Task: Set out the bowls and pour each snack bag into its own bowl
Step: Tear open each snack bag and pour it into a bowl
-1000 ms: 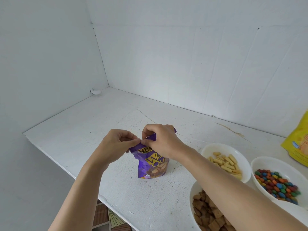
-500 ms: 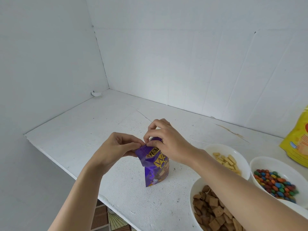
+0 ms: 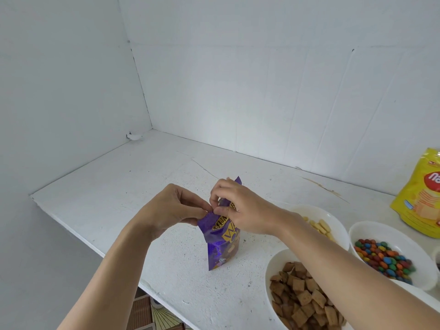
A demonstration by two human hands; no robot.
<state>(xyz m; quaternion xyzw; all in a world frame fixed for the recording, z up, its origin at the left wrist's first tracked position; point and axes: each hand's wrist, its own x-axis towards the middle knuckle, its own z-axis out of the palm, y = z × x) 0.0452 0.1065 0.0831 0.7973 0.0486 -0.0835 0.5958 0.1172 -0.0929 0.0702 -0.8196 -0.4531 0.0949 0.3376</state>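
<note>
Since 1 s ago purple bag (image 3: 220,236) has turned more edge-on, and one top corner now pokes up behind R hand (image 3: 242,208). It stands upright on white table (image 3: 107,186), just left of nearest bowl (image 3: 273,267), which holds brown squares. R hand and L hand (image 3: 176,208) both pinch the top seal, fingertips nearly meeting. Bag prob light, thin slick film, contents brittle, so take it at the seal, not the body. Can't tell if tear has started: fingers cover it. Yellow bag (image 3: 419,194) cut off at frame edge.
</note>
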